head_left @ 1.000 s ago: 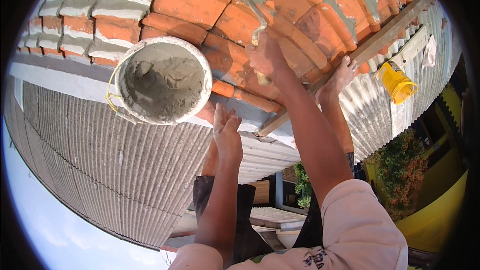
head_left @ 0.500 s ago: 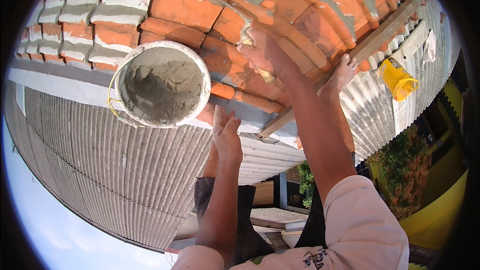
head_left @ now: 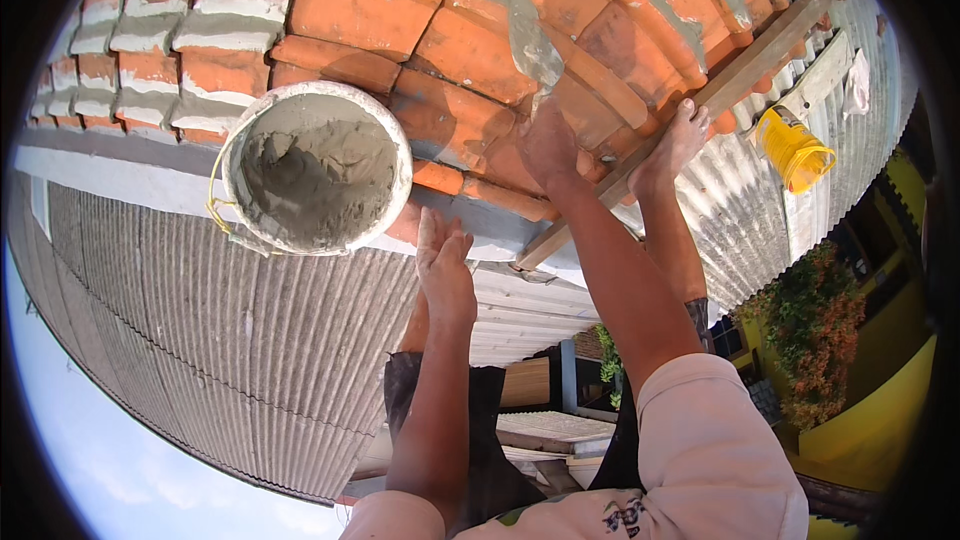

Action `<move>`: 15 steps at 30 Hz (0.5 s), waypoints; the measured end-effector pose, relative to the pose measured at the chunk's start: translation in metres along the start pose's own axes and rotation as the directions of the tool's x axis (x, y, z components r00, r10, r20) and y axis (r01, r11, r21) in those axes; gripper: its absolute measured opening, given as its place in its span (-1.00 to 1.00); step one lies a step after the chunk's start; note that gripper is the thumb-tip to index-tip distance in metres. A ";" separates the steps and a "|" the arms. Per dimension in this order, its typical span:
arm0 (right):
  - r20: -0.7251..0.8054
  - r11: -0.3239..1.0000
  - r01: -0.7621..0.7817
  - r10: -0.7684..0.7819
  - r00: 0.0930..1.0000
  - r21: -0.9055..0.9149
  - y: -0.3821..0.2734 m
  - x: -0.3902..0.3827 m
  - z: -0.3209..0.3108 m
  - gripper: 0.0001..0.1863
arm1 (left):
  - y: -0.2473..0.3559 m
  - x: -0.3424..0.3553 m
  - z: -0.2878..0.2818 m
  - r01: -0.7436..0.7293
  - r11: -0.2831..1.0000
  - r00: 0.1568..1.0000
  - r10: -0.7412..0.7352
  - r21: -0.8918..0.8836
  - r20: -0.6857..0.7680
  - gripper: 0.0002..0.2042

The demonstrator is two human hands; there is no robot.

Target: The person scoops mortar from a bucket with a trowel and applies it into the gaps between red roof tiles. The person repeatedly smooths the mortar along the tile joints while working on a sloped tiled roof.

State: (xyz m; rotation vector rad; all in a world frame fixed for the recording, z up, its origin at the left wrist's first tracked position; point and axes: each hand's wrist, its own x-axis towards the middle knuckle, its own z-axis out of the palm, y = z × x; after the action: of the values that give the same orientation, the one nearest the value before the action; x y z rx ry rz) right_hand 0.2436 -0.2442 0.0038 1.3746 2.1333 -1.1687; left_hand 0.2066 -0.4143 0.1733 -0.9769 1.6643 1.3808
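Note:
My right hand [head_left: 548,145] is closed round the handle of a mortar-smeared trowel, whose blade [head_left: 532,40] lies over the orange roof tiles [head_left: 350,15] along a streak of grey mortar. My left hand [head_left: 445,270] is open, fingers extended, just right of and below a white bucket [head_left: 392,185] of wet grey mortar [head_left: 315,175] with a yellow handle. My bare right foot [head_left: 670,155] rests by a wooden batten [head_left: 760,45], right of my right hand.
Corrugated roofing sheets [head_left: 190,320] lie below the tiles. A yellow container [head_left: 790,150] lies on sheeting at the right, near a pale board [head_left: 813,80] and a pink cloth or bag [head_left: 857,85]. Beyond the roof edge, lower down, are plants [head_left: 815,340] and yellow walls [head_left: 870,420].
My right hand has moved right and a little down. The trowel blade has swung from pointing up-left to nearly straight up, showing more of its flat face. My left hand is much the same.

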 end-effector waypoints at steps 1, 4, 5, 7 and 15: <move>0.031 0.999 -0.018 0.019 0.999 -0.032 -0.002 -0.008 -0.011 -0.65 | 0.001 -0.002 0.000 0.004 1.000 1.000 -0.004 -0.013 -0.009 -0.21; 0.056 0.997 0.025 -0.021 0.998 -0.072 -0.019 0.003 -0.037 -0.66 | 0.000 -0.003 0.002 -0.031 0.999 0.999 0.032 -0.020 0.041 -0.21; 0.019 0.989 0.093 -0.092 0.996 -0.115 -0.025 0.013 -0.042 -0.66 | -0.001 -0.004 0.002 -0.017 1.000 1.000 0.017 -0.020 0.023 -0.22; 0.011 0.961 0.147 -0.149 0.989 -0.236 -0.037 0.046 -0.042 -0.66 | -0.005 -0.003 0.001 -0.020 0.999 1.000 0.020 -0.025 0.001 -0.23; 0.052 0.980 0.027 -0.017 0.998 -0.198 0.030 0.048 -0.035 -0.63 | -0.012 0.012 -0.017 0.016 1.000 0.999 -0.017 0.009 0.046 -0.29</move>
State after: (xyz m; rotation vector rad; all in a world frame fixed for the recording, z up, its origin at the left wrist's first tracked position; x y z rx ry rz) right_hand 0.2517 -0.1828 -0.0202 1.2240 2.1683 -0.9577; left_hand 0.2109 -0.4341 0.1598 -0.9454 1.6238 1.3738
